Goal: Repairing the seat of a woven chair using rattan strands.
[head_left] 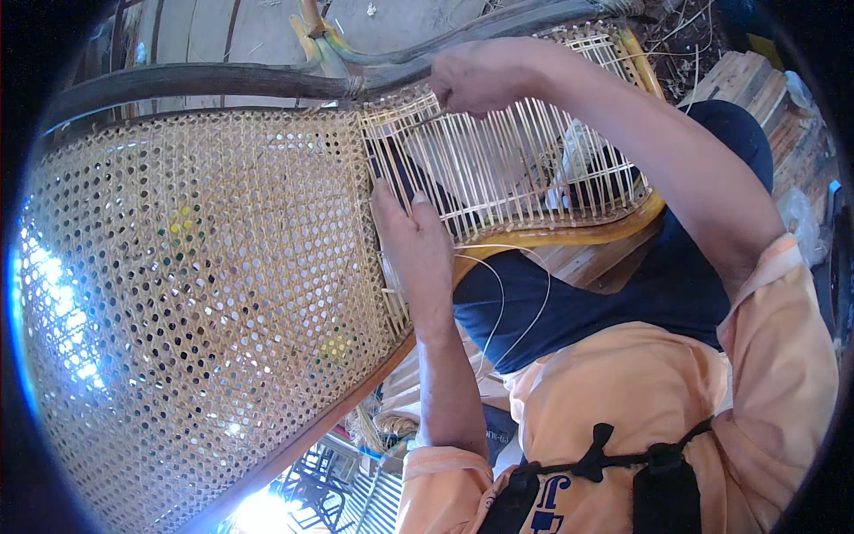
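Note:
A wooden-framed seat with a woven cane panel [222,258] fills the left side. Beside it is a smaller section of pale, parallel cane strands [525,165], with a few cross strands through them, in a curved, yellowish frame [587,233]. My left hand [416,245] lies at the border between the two, fingers stretched and thumb apart, touching the strands. Over the far edge of the strands my right hand [476,80] is closed. A thin rod-like piece [425,121] sticks out from it toward the left; its exact kind is unclear.
Dark curved wooden rails [213,82] run along the far side. Loose cane strands [544,294] loop over my lap. Wooden boards [743,89] and a clear plastic bag [798,214] are on the right. A coil of fibre [391,425] lies below the panel's near edge.

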Motion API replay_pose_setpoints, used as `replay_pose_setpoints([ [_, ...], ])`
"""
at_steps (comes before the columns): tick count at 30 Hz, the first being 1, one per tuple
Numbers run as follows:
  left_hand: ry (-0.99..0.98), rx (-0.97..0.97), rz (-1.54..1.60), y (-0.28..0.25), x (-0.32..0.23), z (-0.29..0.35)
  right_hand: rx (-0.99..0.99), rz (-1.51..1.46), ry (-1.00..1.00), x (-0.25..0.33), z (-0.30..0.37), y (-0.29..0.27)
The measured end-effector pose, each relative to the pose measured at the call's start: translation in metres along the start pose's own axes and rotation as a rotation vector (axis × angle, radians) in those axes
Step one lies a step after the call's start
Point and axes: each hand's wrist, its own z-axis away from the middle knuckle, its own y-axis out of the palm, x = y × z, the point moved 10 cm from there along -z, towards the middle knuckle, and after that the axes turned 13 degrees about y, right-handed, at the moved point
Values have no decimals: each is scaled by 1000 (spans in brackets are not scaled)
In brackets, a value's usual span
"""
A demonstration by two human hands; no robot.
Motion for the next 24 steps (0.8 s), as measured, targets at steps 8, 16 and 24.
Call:
replay_pose_setpoints([
  [8,-89,-54,82,-40,-5,30,-134,-175,-22,11,-7,-15],
  [16,-76,-40,34,-38,9,58,-265,-406,39,3,-3,-26],
  [24,88,79,-181,-50,-30,29,56,-242,43,23,14,-14],
])
